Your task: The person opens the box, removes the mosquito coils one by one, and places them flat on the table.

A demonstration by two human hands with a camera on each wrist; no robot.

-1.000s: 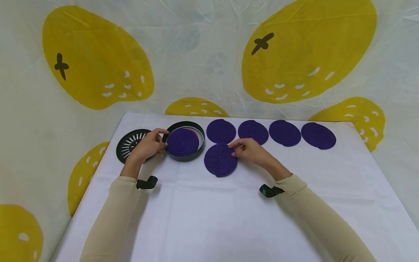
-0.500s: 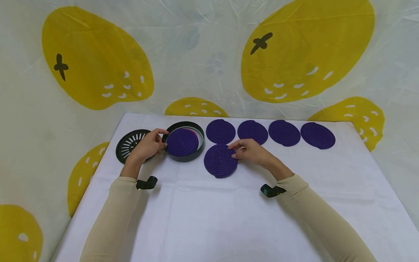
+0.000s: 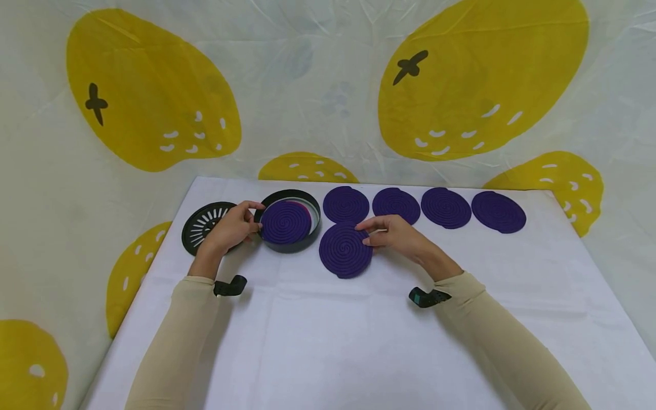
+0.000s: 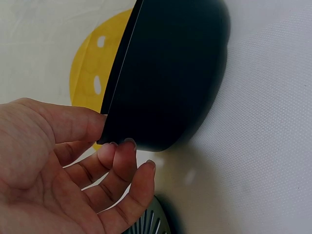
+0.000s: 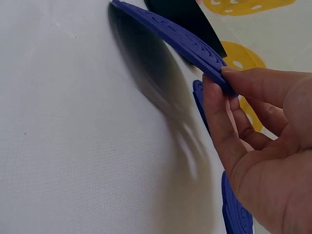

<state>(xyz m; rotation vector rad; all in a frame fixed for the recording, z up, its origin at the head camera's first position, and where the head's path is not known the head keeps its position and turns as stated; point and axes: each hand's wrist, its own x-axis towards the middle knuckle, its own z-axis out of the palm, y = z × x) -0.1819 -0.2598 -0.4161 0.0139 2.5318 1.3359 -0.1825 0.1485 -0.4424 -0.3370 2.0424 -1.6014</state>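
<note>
R hand (image 3: 396,234) edged slightly rightward, pinched disc (image 3: 344,250) tilted w/ tab (image 3: 343,276) nearside.

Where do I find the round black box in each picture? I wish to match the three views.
Head: the box is left of centre, the left hand at its edge.
Left wrist: the box fills the upper middle.
Right wrist: the box is at the top, partly behind the purple mat.
Shared landmark: the white tablecloth.
</note>
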